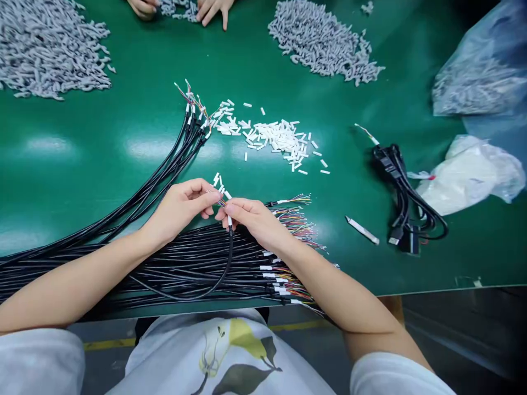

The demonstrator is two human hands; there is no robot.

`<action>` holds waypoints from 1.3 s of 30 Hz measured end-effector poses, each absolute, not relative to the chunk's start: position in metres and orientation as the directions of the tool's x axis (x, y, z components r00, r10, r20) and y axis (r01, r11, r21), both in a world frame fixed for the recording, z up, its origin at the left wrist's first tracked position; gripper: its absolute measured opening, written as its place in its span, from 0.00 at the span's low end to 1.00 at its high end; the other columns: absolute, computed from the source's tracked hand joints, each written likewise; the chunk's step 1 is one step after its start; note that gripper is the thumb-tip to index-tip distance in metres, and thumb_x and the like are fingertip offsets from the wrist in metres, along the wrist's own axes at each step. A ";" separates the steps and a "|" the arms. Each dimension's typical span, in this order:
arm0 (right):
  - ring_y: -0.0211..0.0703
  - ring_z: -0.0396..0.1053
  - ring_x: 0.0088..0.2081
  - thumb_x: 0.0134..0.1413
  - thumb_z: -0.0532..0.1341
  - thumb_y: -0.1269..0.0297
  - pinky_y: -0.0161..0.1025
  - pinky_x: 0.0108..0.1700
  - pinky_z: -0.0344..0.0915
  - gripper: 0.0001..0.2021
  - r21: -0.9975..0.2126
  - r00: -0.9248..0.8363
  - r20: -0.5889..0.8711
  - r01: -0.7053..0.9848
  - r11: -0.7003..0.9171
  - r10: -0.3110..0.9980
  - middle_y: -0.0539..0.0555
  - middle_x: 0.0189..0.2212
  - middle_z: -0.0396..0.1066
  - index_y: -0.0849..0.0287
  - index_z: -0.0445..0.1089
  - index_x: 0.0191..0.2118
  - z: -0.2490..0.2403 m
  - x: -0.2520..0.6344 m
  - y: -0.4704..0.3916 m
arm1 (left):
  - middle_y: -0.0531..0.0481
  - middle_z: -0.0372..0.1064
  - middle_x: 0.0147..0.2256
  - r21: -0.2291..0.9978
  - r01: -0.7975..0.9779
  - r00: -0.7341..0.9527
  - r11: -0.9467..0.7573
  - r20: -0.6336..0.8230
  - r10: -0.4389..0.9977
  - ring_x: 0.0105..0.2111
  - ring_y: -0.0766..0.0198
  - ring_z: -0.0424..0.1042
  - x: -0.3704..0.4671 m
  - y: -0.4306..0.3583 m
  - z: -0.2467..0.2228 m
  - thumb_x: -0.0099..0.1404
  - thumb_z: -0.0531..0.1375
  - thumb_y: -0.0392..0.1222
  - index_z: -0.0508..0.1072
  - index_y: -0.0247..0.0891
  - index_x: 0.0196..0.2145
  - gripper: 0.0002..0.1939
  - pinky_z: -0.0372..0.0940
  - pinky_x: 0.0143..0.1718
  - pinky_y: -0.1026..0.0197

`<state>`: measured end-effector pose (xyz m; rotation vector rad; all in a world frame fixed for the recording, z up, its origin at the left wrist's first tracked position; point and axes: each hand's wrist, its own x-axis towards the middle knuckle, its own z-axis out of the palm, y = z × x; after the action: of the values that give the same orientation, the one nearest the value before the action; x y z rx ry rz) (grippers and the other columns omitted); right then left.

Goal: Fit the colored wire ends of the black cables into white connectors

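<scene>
Near the middle of the green table, my left hand (187, 206) pinches the thin wires at the end of a black cable (229, 252). My right hand (253, 216) is closed on the same wire end, just above the cable's white sleeve (230, 221). The cable curves down below my hands over a wide bundle of black cables (177, 269) with coloured wire ends at the right. A few small white tubes (219, 184) lie just beyond my fingertips. Behind them is a loose pile of white tubes (280, 137). Another group of cables (164, 164) reaches up at the left.
Grey part piles lie at the back left (49, 49) and back centre (321, 41). Another person's hands (212, 10) work at the far edge. To the right are a white pen-like tool (362, 230), a coiled cable (401, 186), a white bag (473, 173) and a clear bag (477, 77).
</scene>
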<state>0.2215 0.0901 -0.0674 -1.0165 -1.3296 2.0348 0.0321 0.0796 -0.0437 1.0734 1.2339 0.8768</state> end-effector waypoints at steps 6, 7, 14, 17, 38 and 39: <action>0.36 0.66 0.28 0.53 0.67 0.42 0.36 0.35 0.63 0.21 -0.887 -0.576 -0.343 -0.060 -0.457 0.742 0.49 0.26 0.72 0.59 0.75 0.32 -0.067 0.221 0.089 | 0.54 0.71 0.24 0.954 0.004 0.190 0.300 -0.295 0.936 0.24 0.69 0.68 0.028 0.079 -0.042 0.59 0.71 0.47 0.76 0.35 0.31 0.12 0.65 0.30 0.64; 0.35 0.66 0.28 0.53 0.67 0.42 0.36 0.35 0.63 0.22 -0.877 -0.586 -0.347 -0.073 -0.474 0.732 0.49 0.26 0.72 0.59 0.75 0.31 -0.067 0.222 0.089 | 0.53 0.73 0.26 0.961 0.002 0.235 0.278 -0.270 0.934 0.26 0.69 0.69 0.028 0.078 -0.041 0.58 0.71 0.49 0.77 0.35 0.32 0.14 0.66 0.31 0.63; 0.35 0.67 0.26 0.53 0.66 0.42 0.36 0.33 0.62 0.23 -0.877 -0.752 -0.289 -0.041 -0.479 0.593 0.49 0.23 0.72 0.60 0.74 0.27 -0.063 0.229 0.087 | 0.53 0.72 0.27 0.952 -0.058 0.324 0.301 -0.267 0.907 0.24 0.69 0.69 0.027 0.078 -0.040 0.63 0.66 0.54 0.74 0.37 0.40 0.17 0.66 0.27 0.65; 0.34 0.67 0.26 0.54 0.65 0.43 0.35 0.33 0.62 0.22 -0.896 -0.767 -0.264 -0.030 -0.443 0.585 0.49 0.24 0.72 0.60 0.74 0.28 -0.062 0.228 0.086 | 0.54 0.71 0.27 0.969 0.027 0.385 0.247 -0.238 0.892 0.26 0.69 0.68 0.028 0.078 -0.041 0.60 0.68 0.46 0.74 0.36 0.36 0.12 0.66 0.30 0.65; 0.36 0.58 0.28 0.57 0.63 0.65 0.35 0.34 0.53 0.04 -0.952 -0.402 -0.090 0.304 0.040 0.911 0.44 0.23 0.62 0.57 0.71 0.31 -0.070 0.231 0.095 | 0.48 0.74 0.32 0.606 0.766 0.342 -0.216 -0.099 0.934 0.32 0.62 0.73 0.041 0.148 -0.027 0.71 0.54 0.49 0.72 0.37 0.40 0.14 0.67 0.37 0.60; 0.36 0.58 0.27 0.57 0.62 0.64 0.35 0.33 0.52 0.05 -0.951 -0.397 -0.103 0.307 0.026 0.912 0.44 0.22 0.62 0.57 0.71 0.31 -0.071 0.231 0.096 | 0.46 0.76 0.37 0.557 0.798 0.327 -0.229 -0.081 0.942 0.36 0.60 0.74 0.050 0.165 -0.026 0.70 0.57 0.49 0.72 0.37 0.42 0.12 0.67 0.41 0.58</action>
<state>0.2311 0.0957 -0.0709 -1.2413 -1.7447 1.3858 0.0502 0.1647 -0.0260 2.0899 1.5264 0.3737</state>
